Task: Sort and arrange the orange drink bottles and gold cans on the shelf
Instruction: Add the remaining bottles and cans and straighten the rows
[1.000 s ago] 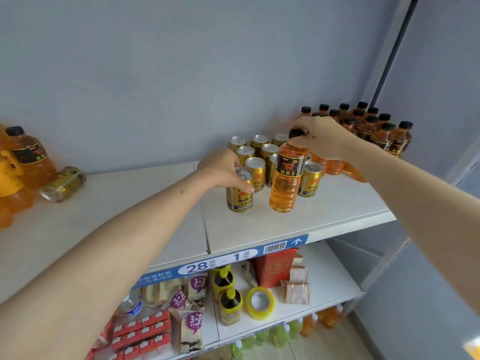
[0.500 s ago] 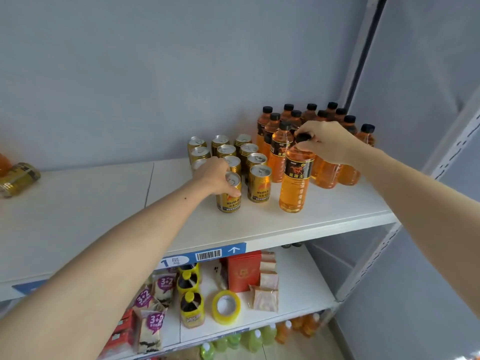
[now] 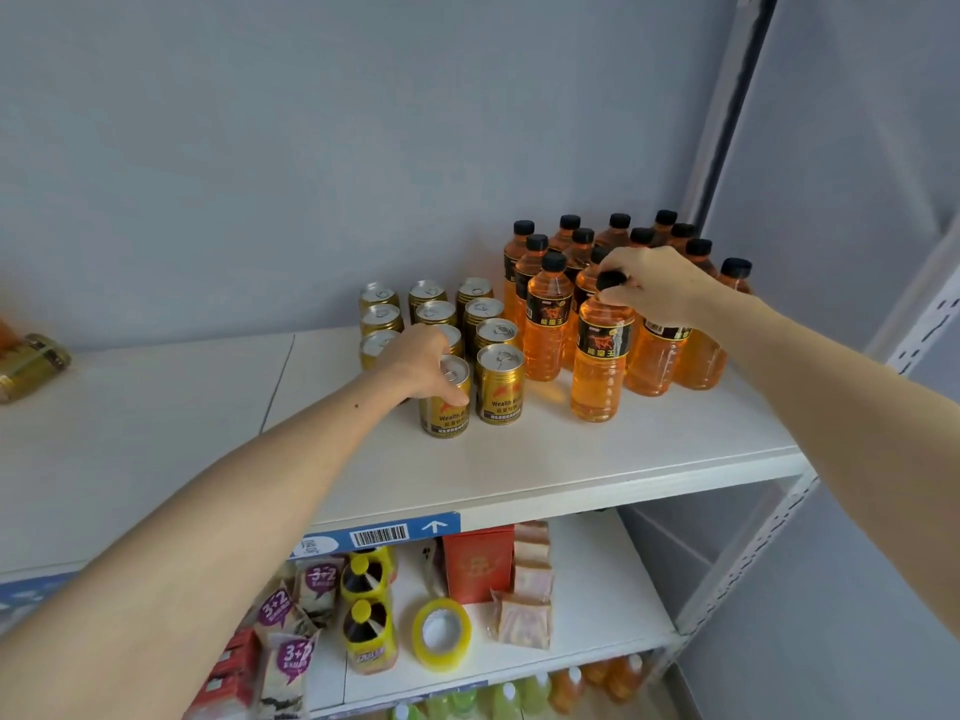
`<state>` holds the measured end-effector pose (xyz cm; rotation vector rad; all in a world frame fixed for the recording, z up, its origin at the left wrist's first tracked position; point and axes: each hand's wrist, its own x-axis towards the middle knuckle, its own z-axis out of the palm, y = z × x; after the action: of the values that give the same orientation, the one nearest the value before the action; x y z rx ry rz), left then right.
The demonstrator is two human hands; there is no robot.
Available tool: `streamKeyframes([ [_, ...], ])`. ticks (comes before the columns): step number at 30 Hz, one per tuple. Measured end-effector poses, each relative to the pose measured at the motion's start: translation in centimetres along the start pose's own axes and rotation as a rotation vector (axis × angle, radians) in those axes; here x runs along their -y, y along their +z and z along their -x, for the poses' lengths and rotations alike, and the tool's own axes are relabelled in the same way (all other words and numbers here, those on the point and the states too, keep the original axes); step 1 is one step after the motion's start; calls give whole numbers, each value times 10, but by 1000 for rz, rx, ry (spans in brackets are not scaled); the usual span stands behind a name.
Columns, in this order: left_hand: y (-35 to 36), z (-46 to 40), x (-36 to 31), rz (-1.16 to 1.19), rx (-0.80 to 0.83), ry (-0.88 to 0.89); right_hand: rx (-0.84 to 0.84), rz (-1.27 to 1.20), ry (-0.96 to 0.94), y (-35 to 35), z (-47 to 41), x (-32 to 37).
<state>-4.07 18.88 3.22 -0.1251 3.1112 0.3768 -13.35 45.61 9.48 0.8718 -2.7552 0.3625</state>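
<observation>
R hand [image 3: 655, 287]: fingers pinch black cap of front bottle [image 3: 598, 366], upright on shelf [image 3: 597, 459], just fwd of bottle group [image 3: 618, 298].
L hand [image 3: 422, 359]: curled over top of front can [image 3: 445, 402] (upright, front-left of can block [image 3: 441, 324]).
Far left: one can on its side [image 3: 32, 363].

Cans [image 3: 500, 383], bottles [image 3: 548, 324] on shelf [image 3: 597, 459]
</observation>
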Motion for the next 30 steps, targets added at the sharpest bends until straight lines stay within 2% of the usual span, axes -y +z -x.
streamKeyframes([
  [13, 6, 2, -4, 122, -37, -40, 17, -10, -47, 8, -12, -31],
  [19, 9, 1, -5, 69, -80, -51, 26, 8, -51, 8, -18, -29],
  [24, 5, 2, -6, -30, -57, -46, 36, 86, -26, 7, -21, -26],
  [30, 4, -1, -7, -44, -40, -8, 25, 43, -47, 4, -21, -30],
])
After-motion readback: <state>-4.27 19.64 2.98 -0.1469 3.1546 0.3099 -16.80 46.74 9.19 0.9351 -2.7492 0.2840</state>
